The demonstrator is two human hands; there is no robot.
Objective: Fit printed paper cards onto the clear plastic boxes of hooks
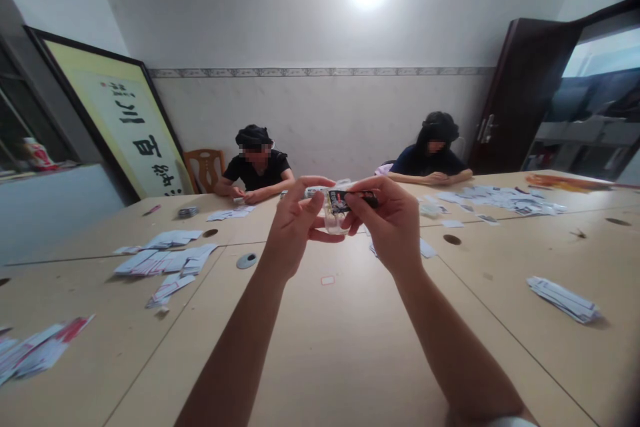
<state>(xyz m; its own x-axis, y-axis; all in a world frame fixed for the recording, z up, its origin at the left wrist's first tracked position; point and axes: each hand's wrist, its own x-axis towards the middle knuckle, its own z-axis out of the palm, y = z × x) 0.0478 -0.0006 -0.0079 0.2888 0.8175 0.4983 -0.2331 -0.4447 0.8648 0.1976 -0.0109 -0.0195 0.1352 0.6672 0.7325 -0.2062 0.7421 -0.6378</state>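
Both my hands are raised over the near middle of the table. My left hand (297,220) closes its fingers and thumb around the left side of a small clear plastic container (336,221). At its right side, my right hand (390,217) pinches a black label (341,201) with white print between thumb and fingers. The label lies against the container's front; whether it is stuck on cannot be made out. Part of the container is hidden behind my fingers. A small white card with a reddish border (327,280) lies on the table below my hands.
Paper slips (165,260) lie in piles to the left, and more slips (510,200) spread at the far right. A folded bundle of paper (564,299) is at the near right. Two people (260,173) sit across the table (310,353). A round cable-hole cover (247,260) is left of centre.
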